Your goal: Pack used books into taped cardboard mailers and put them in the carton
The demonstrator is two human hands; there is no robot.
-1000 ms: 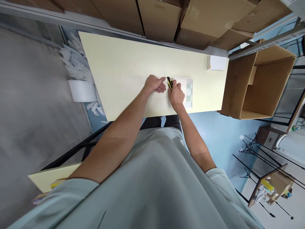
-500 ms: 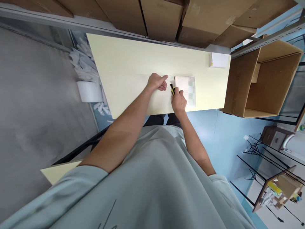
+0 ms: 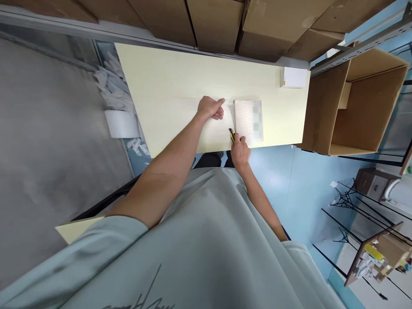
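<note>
My right hand (image 3: 240, 152) is closed around a yellow-and-black utility knife (image 3: 232, 136), low by the table's near edge. Its tip lies close to the left side of a flat pale rectangular item (image 3: 246, 120) with greenish squares on its right part. A thin translucent sheet (image 3: 219, 133) spreads from that item to the left, lying on the tabletop. On this sheet rests my left hand (image 3: 210, 108), thumb held away from the fingers, which are partly hidden. Nothing shows in its grasp.
The cream tabletop (image 3: 161, 86) carries a small white box (image 3: 294, 78) at its far right. A large open carton (image 3: 360, 111) stands beyond the right end. Cardboard boxes (image 3: 215, 25) fill a shelf along the back. A white roll (image 3: 121, 123) sits past the left end.
My right hand has drawn the knife toward me, along the left side of the pale item. The left hand stays nearly in place; the whole view has shifted slightly.
</note>
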